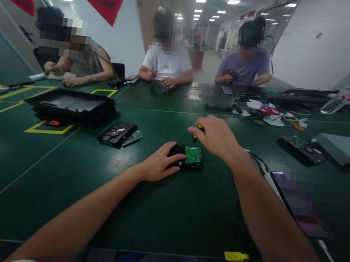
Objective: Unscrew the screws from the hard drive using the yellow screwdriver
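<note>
A hard drive (193, 166) lies flat on the green table, its green circuit board (194, 153) facing up. My left hand (158, 163) rests over the drive's left end with fingers spread, pressing on its casing. Above the drive's right part, my right hand (215, 135) is closed around the yellow and black handle of a screwdriver (195, 138). The screwdriver points down at the drive's far edge; whether its tip sits in a screw is too small to tell. To the left lies another hard drive (116, 133) with a loose circuit board (133, 138) beside it.
Stacked black trays (72, 105) stand on the left. At the right lie a hard drive (302, 149), a grey metal box (348, 150), a phone (298, 203) with a cable, and red scissors (269, 110). A plastic bottle (341, 98) stands behind. Three people sit across the table.
</note>
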`<state>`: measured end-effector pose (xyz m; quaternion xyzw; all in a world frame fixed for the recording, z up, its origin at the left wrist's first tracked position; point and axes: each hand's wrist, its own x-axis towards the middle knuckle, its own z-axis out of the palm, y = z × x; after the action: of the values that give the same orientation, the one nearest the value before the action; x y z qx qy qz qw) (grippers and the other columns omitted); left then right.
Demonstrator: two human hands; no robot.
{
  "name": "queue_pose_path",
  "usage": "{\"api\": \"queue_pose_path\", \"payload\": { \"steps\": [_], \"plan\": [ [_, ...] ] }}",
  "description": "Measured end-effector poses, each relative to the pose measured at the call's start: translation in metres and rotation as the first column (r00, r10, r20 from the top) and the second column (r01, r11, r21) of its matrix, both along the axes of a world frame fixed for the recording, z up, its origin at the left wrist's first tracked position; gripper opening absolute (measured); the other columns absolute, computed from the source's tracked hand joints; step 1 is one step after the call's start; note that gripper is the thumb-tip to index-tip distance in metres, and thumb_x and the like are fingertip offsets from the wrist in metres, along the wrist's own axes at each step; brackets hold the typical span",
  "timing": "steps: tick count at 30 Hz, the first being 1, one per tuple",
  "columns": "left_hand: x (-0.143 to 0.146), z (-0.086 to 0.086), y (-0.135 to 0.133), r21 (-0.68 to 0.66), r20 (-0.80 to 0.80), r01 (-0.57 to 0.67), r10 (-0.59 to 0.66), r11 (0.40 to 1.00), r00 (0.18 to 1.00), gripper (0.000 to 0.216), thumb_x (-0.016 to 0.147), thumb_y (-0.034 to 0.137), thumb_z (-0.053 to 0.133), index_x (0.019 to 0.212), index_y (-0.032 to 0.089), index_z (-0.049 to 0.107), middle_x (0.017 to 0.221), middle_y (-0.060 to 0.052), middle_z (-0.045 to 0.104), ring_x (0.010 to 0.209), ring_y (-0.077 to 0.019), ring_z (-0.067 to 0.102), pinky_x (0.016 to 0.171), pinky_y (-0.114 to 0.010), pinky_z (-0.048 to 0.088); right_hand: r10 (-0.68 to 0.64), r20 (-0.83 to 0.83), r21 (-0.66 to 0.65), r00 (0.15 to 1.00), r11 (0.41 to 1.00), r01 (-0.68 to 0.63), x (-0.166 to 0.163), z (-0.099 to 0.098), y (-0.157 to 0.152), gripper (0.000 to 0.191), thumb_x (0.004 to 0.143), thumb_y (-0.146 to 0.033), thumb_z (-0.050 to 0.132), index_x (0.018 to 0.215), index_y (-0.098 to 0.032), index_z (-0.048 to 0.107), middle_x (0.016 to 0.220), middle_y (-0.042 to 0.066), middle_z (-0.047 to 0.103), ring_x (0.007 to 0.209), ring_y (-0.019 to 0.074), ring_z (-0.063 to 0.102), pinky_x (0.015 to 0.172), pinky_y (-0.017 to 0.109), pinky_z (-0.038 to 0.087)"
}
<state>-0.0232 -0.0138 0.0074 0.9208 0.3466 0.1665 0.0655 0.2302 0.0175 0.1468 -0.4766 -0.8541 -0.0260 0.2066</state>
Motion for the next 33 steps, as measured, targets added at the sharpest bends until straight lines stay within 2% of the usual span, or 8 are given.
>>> {"api": "queue_pose_path", "payload": {
  "steps": [5, 11, 19, 23, 29, 33],
  "plan": [
    [0.0002, 0.0019, -0.0009, -0.001, -0.001, 0.0, 0.0, 1.0, 1.0, 0.053, 0.108, 0.045, 0.054, 0.159, 0.031, 0.05, 0.173, -0.015, 0.023, 0.16, -0.042, 0.023, 0.126, -0.067, 0.032, 0.104, -0.026, -0.015, 0.994, 0.994, -0.104, 0.0007, -0.0002, 0.0009, 0.02, 0.105, -0.028, 0.064, 0.114, -0.017, 0.077, 0.115, 0.012, 0.077, 0.109, 0.0272, 0.069, 0.097, 0.038, 0.049],
    [-0.0006, 0.0028, -0.0012, -0.013, -0.016, -0.002, 0.002, 1.0, 1.0, 0.053, 0.108, 0.046, 0.051, 0.159, 0.029, 0.051, 0.173, -0.016, 0.02, 0.16, -0.0425, 0.022, 0.127, -0.066, 0.031, 0.138, -0.082, -0.034, 0.987, 0.989, -0.142, 0.0006, 0.0009, -0.0003, 0.022, 0.102, -0.015, 0.06, 0.119, -0.016, 0.075, 0.122, 0.012, 0.077, 0.114, 0.0262, 0.069, 0.103, 0.036, 0.047],
    [-0.0005, 0.002, -0.0011, -0.028, 0.001, -0.012, 0.012, 1.0, 1.0, 0.055, 0.107, 0.047, 0.054, 0.16, 0.033, 0.049, 0.174, -0.012, 0.021, 0.161, -0.0416, 0.021, 0.127, -0.066, 0.03, 0.164, -0.073, -0.057, 0.984, 0.984, -0.169, 0.0009, 0.0052, -0.0012, 0.02, 0.106, -0.022, 0.055, 0.102, -0.02, 0.075, 0.101, 0.007, 0.079, 0.096, 0.0231, 0.071, 0.087, 0.033, 0.046],
    [0.0003, 0.0026, -0.0013, -0.033, -0.001, -0.009, 0.009, 0.999, 1.0, 0.055, 0.107, 0.046, 0.055, 0.16, 0.033, 0.049, 0.174, -0.013, 0.02, 0.161, -0.0412, 0.021, 0.127, -0.066, 0.029, 0.068, -0.076, -0.051, 0.995, 0.996, -0.072, 0.0006, 0.0045, -0.0023, 0.015, 0.105, -0.029, 0.063, 0.105, -0.019, 0.075, 0.101, 0.009, 0.08, 0.094, 0.0253, 0.072, 0.084, 0.034, 0.046],
    [0.0003, 0.0037, -0.0015, -0.03, -0.013, -0.006, 0.006, 1.0, 1.0, 0.055, 0.108, 0.046, 0.054, 0.16, 0.031, 0.049, 0.174, -0.014, 0.018, 0.161, -0.0417, 0.02, 0.128, -0.066, 0.028, -0.043, -0.055, -0.038, 0.998, 0.998, 0.041, -0.0008, 0.0066, -0.0049, 0.028, 0.102, -0.045, 0.069, 0.095, -0.018, 0.075, 0.089, 0.011, 0.078, 0.085, 0.0265, 0.071, 0.078, 0.036, 0.046],
    [0.0004, 0.0046, -0.0018, -0.031, -0.011, -0.007, 0.007, 1.0, 1.0, 0.054, 0.108, 0.047, 0.054, 0.16, 0.032, 0.049, 0.174, -0.014, 0.019, 0.161, -0.0416, 0.02, 0.128, -0.066, 0.028, 0.018, -0.06, -0.033, 0.998, 0.999, -0.02, -0.0012, 0.0054, -0.0039, 0.021, 0.105, -0.034, 0.065, 0.098, -0.019, 0.076, 0.095, 0.01, 0.08, 0.09, 0.0255, 0.072, 0.082, 0.035, 0.046]
  ]
}}
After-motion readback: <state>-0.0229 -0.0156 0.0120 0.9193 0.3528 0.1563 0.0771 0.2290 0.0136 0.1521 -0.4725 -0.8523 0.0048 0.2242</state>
